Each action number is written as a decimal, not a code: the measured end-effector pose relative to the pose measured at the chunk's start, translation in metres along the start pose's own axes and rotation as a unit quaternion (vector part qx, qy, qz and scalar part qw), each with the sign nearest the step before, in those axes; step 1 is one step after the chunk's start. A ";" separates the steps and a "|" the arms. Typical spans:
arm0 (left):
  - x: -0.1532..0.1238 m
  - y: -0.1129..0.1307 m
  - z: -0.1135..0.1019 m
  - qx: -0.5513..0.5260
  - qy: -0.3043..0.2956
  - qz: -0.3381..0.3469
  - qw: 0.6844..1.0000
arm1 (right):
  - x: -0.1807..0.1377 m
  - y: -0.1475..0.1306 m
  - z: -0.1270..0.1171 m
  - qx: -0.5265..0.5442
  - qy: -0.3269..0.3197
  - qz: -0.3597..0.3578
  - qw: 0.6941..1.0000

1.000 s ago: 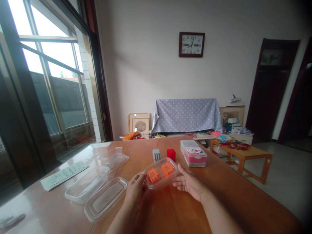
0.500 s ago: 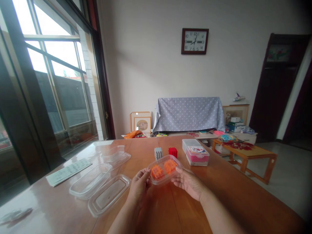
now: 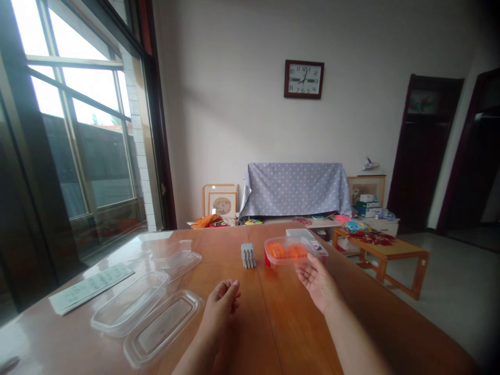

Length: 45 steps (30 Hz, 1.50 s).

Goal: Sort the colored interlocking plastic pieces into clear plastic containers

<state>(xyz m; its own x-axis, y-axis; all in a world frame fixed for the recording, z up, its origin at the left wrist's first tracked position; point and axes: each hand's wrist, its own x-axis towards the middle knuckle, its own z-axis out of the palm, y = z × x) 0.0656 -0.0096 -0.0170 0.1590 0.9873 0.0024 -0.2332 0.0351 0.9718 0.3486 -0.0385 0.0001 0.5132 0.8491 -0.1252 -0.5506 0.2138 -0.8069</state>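
My right hand (image 3: 319,283) reaches forward and grips the near edge of a clear lidded box (image 3: 292,251) with orange blocks inside. The box is out over the far right of the wooden table (image 3: 273,323). It covers the red block and part of the pink-filled box (image 3: 308,237) behind it. Whether it rests on them I cannot tell. My left hand (image 3: 221,303) hovers low over the table's middle with its fingers loosely curled and nothing in it. A grey block (image 3: 248,255) stands left of the box.
Two clear trays (image 3: 130,302) (image 3: 164,325) lie at the left front, with more clear lids (image 3: 175,255) behind them. A printed sheet (image 3: 91,286) lies at the left edge. A low wooden table (image 3: 386,250) stands to the right, on the floor.
My left hand has let go of the orange-block box and dropped back. My right hand has carried the box forward and to the right, over the red block and pink box.
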 end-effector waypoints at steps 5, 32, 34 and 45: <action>-0.003 0.002 0.002 0.026 0.006 0.006 1.000 | 0.018 -0.019 -0.007 0.011 0.083 -0.028 0.996; 0.019 -0.020 -0.006 0.124 -0.012 0.017 0.992 | 0.080 -0.027 -0.037 0.037 0.168 -0.121 0.978; 0.020 -0.022 -0.007 0.128 -0.014 0.021 0.991 | 0.079 -0.027 -0.037 0.045 0.168 -0.120 0.977; 0.015 -0.018 -0.004 0.146 -0.011 0.029 0.989 | 0.044 0.002 -0.009 -0.011 0.171 -0.059 0.983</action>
<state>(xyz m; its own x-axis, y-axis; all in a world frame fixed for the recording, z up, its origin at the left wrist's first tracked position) 0.0679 0.0056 -0.0351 0.1749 0.9826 0.0629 0.0444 -0.0717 0.9964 0.3758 -0.0049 -0.0124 0.7663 0.6056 -0.2145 -0.4617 0.2869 -0.8394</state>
